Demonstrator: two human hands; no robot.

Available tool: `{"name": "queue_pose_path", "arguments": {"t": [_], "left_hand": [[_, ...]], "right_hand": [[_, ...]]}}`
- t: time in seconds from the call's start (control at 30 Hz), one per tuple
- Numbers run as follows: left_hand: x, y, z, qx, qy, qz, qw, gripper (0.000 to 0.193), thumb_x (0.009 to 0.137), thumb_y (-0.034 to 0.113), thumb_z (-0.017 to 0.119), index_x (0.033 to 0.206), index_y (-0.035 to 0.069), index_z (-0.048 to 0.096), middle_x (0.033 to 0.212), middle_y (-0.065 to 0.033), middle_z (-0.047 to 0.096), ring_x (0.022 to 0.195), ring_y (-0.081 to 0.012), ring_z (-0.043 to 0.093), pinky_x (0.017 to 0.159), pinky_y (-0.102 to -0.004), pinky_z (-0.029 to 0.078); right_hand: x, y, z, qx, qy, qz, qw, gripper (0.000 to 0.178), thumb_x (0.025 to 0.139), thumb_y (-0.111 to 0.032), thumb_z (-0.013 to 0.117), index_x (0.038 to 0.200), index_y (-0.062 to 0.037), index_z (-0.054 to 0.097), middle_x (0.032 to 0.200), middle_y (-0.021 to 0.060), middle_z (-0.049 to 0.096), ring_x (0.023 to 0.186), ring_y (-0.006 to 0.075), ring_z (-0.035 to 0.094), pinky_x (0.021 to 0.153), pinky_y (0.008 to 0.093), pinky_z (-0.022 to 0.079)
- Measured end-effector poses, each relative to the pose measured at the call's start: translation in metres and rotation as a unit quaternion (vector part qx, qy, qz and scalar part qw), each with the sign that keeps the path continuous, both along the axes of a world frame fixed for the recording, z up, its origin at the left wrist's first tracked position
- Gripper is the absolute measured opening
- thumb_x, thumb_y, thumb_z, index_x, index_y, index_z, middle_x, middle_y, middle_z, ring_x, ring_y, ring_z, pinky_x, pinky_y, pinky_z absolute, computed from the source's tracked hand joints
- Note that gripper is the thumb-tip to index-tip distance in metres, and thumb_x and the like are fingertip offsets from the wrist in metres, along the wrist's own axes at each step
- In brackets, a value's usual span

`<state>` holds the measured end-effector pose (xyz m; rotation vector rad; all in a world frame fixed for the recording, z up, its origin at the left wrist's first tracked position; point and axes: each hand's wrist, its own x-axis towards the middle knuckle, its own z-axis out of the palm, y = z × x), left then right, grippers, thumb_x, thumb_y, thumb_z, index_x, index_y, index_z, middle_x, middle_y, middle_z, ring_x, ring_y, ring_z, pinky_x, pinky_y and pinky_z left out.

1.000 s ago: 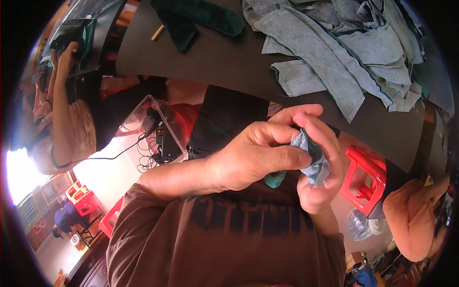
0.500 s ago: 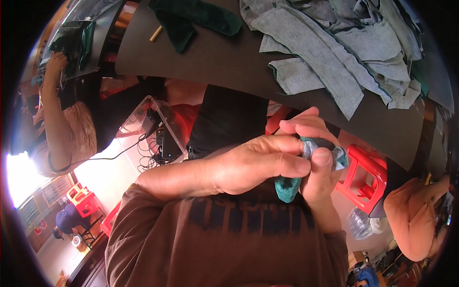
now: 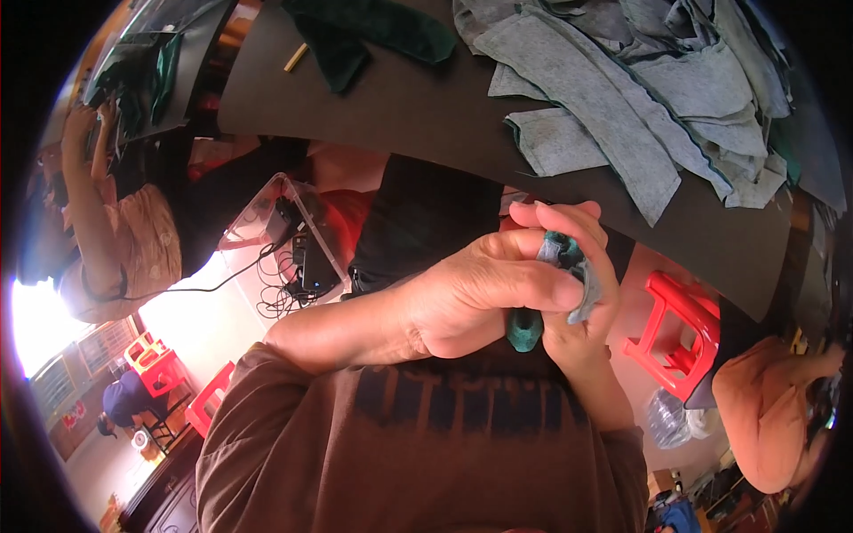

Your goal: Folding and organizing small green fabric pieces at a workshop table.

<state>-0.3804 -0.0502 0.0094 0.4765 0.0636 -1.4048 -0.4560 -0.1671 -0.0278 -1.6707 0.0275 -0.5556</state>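
Observation:
Held in front of my chest is a small green velvet piece with a grey backing, rolled or folded like a narrow tube. One rounded green end pokes out below my fingers, and a grey and green edge shows above. My left hand is closed on it, thumb lying across the top. From the other side my right hand also grips it, its fingers curled around the grey edge. Much of the piece is hidden inside both hands.
Grey-backed fabric strips lie heaped on the dark table ahead. Green velvet pieces and a small yellow stick rest farther left. A clear box with cables, a red stool and people are nearby.
Both hands have shifted slightly up with the velvet piece. My right fingers have curled further over its upper edge, and less of the green end hangs below.

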Motion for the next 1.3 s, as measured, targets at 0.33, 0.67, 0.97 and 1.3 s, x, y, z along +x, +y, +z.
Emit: {"name": "queue_pose_path", "arguments": {"t": [0.33, 0.67, 0.97, 1.3], "left_hand": [[0.025, 0.012, 0.007, 0.071, -0.352, -0.049, 0.932, 0.023, 0.07, 0.011, 0.072, 0.093, 0.011, 0.067, 0.144, -0.0158, 0.017, 0.131, -0.0262, 0.019, 0.103, -0.0379, 0.023], [0.017, 0.013, 0.006, 0.019, -0.421, -0.08, 0.903, 0.019, 0.069, 0.011, 0.071, 0.085, 0.004, 0.064, 0.139, -0.0233, 0.026, 0.133, -0.0302, 0.02, 0.103, -0.0409, 0.023], [0.015, 0.022, 0.013, 0.04, -0.626, 0.012, 0.779, 0.02, 0.07, 0.003, 0.063, 0.089, -0.003, 0.064, 0.133, -0.0227, 0.037, 0.121, -0.0293, 0.042, 0.096, -0.0373, 0.036], [0.003, 0.016, 0.003, 0.109, -0.636, 0.131, 0.753, 0.017, 0.07, -0.003, 0.06, 0.087, -0.002, 0.06, 0.125, -0.0213, 0.045, 0.105, -0.0265, 0.053, 0.084, -0.0316, 0.044]], "right_hand": [[-0.033, -0.014, 0.024, 0.201, 0.073, 0.126, 0.969, 0.039, 0.084, -0.003, 0.052, 0.121, 0.0042, 0.046, 0.126, 0.0181, 0.043, 0.112, 0.0234, 0.047, 0.096, 0.0334, 0.035], [-0.025, -0.005, 0.018, 0.282, 0.071, 0.087, 0.953, 0.029, 0.076, 0.01, 0.054, 0.104, 0.0025, 0.052, 0.098, 0.0063, 0.052, 0.08, 0.008, 0.049, 0.073, 0.0208, 0.04], [-0.017, -0.002, 0.019, 0.195, 0.018, 0.086, 0.977, 0.029, 0.069, 0.013, 0.049, 0.095, 0.0027, 0.054, 0.094, 0.0088, 0.052, 0.071, 0.0067, 0.048, 0.063, 0.0172, 0.039], [-0.008, 0.005, 0.013, 0.076, -0.037, -0.007, 0.996, 0.029, 0.067, 0.012, 0.052, 0.094, 0.001, 0.054, 0.087, 0.0108, 0.056, 0.066, 0.0097, 0.05, 0.054, 0.0188, 0.04]]}}
